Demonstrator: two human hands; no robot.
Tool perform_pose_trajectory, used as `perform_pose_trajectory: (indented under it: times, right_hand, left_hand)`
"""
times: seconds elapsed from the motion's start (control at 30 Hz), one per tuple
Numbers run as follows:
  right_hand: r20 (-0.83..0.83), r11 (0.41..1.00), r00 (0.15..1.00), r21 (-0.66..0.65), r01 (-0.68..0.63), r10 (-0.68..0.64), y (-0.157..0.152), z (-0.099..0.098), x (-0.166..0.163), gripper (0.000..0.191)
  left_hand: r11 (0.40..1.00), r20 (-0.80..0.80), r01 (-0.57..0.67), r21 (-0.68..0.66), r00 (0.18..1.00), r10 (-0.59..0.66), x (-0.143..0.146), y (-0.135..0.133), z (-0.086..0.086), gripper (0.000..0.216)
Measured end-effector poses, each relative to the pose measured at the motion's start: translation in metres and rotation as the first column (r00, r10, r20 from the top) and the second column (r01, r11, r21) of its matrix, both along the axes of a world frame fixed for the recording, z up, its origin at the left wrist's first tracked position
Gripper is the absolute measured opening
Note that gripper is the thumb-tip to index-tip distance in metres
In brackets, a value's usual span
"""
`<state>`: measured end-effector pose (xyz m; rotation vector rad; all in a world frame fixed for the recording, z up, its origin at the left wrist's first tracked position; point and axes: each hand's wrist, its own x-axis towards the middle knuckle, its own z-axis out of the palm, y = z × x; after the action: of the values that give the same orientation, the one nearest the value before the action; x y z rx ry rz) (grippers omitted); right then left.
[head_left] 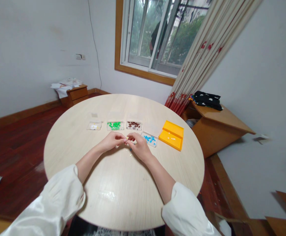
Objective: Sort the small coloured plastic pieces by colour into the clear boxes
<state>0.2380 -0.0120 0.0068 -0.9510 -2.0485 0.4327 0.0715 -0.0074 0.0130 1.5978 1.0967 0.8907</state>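
Close together over the middle of the round table (113, 177), my left hand (115, 141) and my right hand (138, 146) meet at the fingertips. Both are pinched on something small and partly yellowish, too tiny to name. A few pale yellow bits (131, 155) lie on the tabletop just below, with a small dark blue piece by my right fingers. Behind the hands stand clear boxes, one with green pieces (115, 125) and one with brown pieces (134, 125). Right beside my right hand is a clear box of blue pieces (150, 139).
An open yellow case (171, 137) with a few white pieces sits on the right. A clear box with white and yellow bits (94, 126) stands at the left. Beyond the table are a small cabinet with papers (77, 93), a curtain (212, 49) and a tilted wooden cabinet (216, 127).
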Motion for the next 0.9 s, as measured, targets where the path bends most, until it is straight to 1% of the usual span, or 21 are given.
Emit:
perform_pose_trajectory:
  times: [0.03,0.07,0.1,0.13,0.17,0.23,0.3,0.33,0.37,0.43,0.57,0.67,0.73,0.77,0.8,0.83,0.9]
  right_hand:
    - [0.016,1.0,1.0,0.012,0.01,-0.01,0.001,-0.001,0.0,0.011]
    - [0.041,1.0,0.999,0.022,0.016,-0.017,0.003,-0.003,0.001,0.01]
    - [0.073,1.0,0.997,0.024,0.019,-0.021,0.004,-0.004,0.001,0.009]
    - [0.109,1.0,0.994,0.019,0.018,-0.02,0.005,-0.006,0.001,0.009]
    - [0.145,1.0,0.989,0.006,0.015,-0.016,0.006,-0.008,0.001,0.009]
    - [0.213,0.999,0.977,-0.033,0.004,0.003,0.007,-0.011,0.002,0.009]
    - [0.267,0.998,0.964,-0.058,-0.006,0.021,0.007,-0.012,0.002,0.008]
    - [0.288,0.998,0.957,-0.062,-0.008,0.025,0.006,-0.012,0.002,0.008]
    - [0.304,0.998,0.952,-0.063,-0.007,0.026,0.006,-0.011,0.003,0.008]
    - [0.319,0.998,0.947,-0.067,-0.001,0.022,0.006,-0.011,0.003,0.008]
    - [0.338,0.998,0.941,-0.068,0.012,0.011,0.007,-0.012,0.002,0.01]
    - [0.341,0.998,0.94,-0.053,0.033,-0.013,0.006,-0.013,0.001,0.012]
    - [0.307,0.997,0.951,-0.047,0.065,-0.047,0.006,-0.012,0.001,0.012]
    - [0.278,0.996,0.958,-0.047,0.081,-0.065,0.006,-0.011,0.001,0.012]
    - [0.244,0.994,0.966,-0.046,0.097,-0.083,0.005,-0.01,0.001,0.012]
    - [0.207,0.993,0.974,-0.046,0.107,-0.095,0.005,-0.009,0.001,0.012]
    - [0.133,0.993,0.986,-0.048,0.106,-0.099,0.005,-0.006,0.001,0.012]
  left_hand:
    - [0.999,0.02,-0.051,0.015,0.998,0.051,-0.003,0.002,0.0,0.03]
    - [0.991,0.052,-0.13,0.041,0.99,0.128,-0.007,0.005,0.0,0.028]
    - [0.97,0.088,-0.23,0.073,0.971,0.224,-0.012,0.008,0.0,0.027]
    - [0.931,0.124,-0.349,0.108,0.934,0.336,-0.019,0.012,-0.001,0.026]
    - [0.878,0.148,-0.457,0.142,0.887,0.437,-0.027,0.017,-0.002,0.025]
    - [0.756,0.137,-0.621,0.207,0.783,0.606,-0.045,0.024,-0.004,0.024]
    - [0.65,0.077,-0.707,0.279,0.691,0.719,-0.062,0.03,-0.007,0.022]
    - [0.614,0.027,-0.725,0.313,0.653,0.757,-0.069,0.032,-0.009,0.023]
    - [0.586,-0.022,-0.737,0.337,0.616,0.787,-0.074,0.033,-0.01,0.025]
    - [0.557,-0.109,-0.744,0.369,0.561,0.821,-0.08,0.033,-0.012,0.028]
    - [0.55,-0.204,-0.746,0.375,0.513,0.834,-0.081,0.031,-0.011,0.031]
    - [0.529,-0.207,-0.759,0.38,0.487,0.848,-0.079,0.029,-0.007,0.033]
    - [0.519,-0.178,-0.757,0.398,0.491,0.853,-0.077,0.028,-0.004,0.032]
    - [0.532,-0.154,-0.75,0.393,0.516,0.842,-0.075,0.027,-0.003,0.031]
    - [0.565,-0.122,-0.736,0.372,0.565,0.816,-0.072,0.026,-0.002,0.03]
    - [0.619,-0.083,-0.711,0.334,0.632,0.771,-0.069,0.024,-0.001,0.028]
    - [0.765,0.003,-0.602,0.227,0.786,0.618,-0.06,0.02,0.0,0.026]
